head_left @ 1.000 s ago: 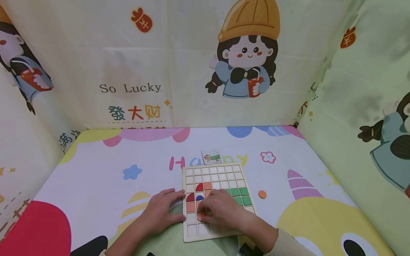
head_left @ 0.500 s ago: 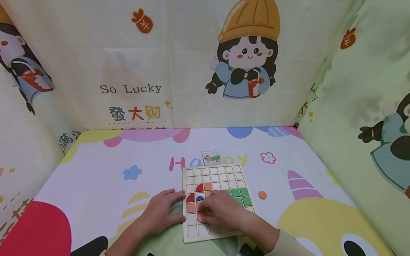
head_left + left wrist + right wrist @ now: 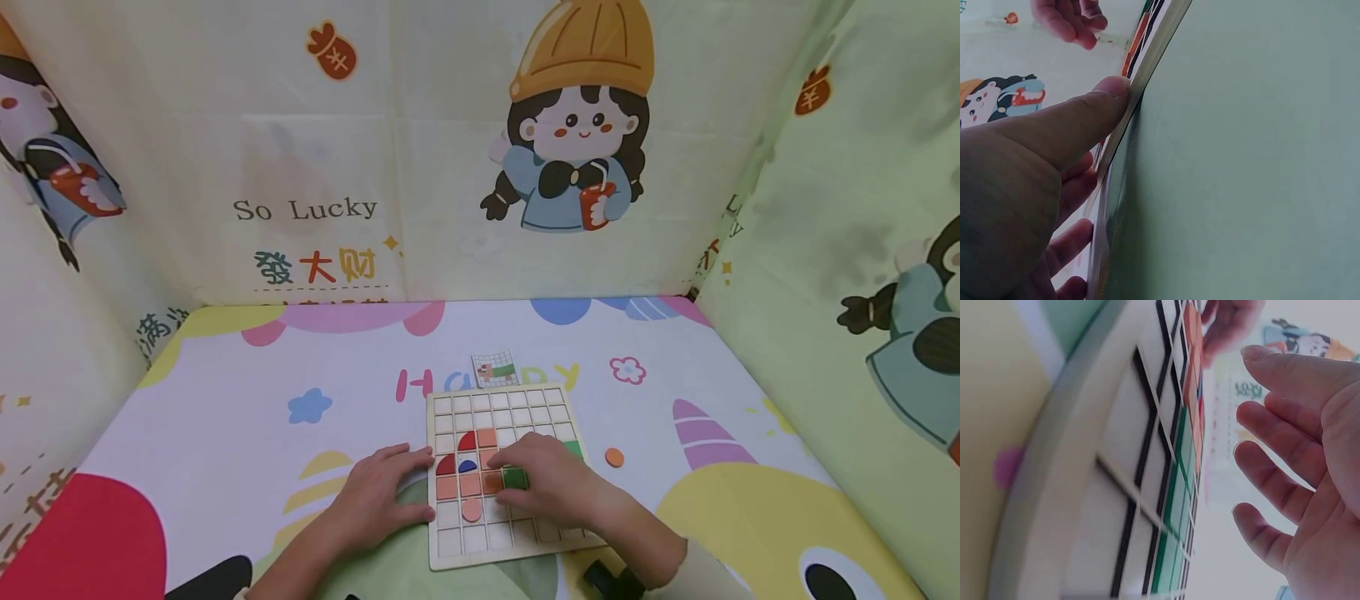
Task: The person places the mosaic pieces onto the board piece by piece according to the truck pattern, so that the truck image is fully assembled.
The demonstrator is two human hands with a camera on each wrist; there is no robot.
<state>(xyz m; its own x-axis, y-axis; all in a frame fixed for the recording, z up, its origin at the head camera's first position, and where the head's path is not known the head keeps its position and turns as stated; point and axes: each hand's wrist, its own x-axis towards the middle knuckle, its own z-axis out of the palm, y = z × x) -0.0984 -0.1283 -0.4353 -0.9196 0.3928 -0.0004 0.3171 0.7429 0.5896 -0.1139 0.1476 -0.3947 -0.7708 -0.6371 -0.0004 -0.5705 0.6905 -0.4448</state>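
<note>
In the head view, my left hand (image 3: 381,490) rests at the left edge of a gridded wooden board (image 3: 457,560), its fingers and thumb fairly straight. The left wrist view shows its thumb (image 3: 1094,112) against that edge. My right hand (image 3: 551,477) is over the board's right half; in the right wrist view its loosely bent fingers (image 3: 1272,469) hold nothing and stand apart from the surface. Just left of it lies a round coral piece (image 3: 471,510) in a cell. Coral squares (image 3: 446,487), red curved pieces (image 3: 467,440), a blue half-round (image 3: 467,466) and green squares (image 3: 515,478) fill other cells.
Behind the board lies a small pattern card (image 3: 495,368). A loose orange disc (image 3: 614,457) sits on the printed tablecloth (image 3: 360,358) to the right. Cartoon-printed cloth walls (image 3: 442,150) stand at the back and both sides.
My right hand has come off the round coral piece and shifted right, leaving the piece in view in its cell. The left hand stays where it was.
</note>
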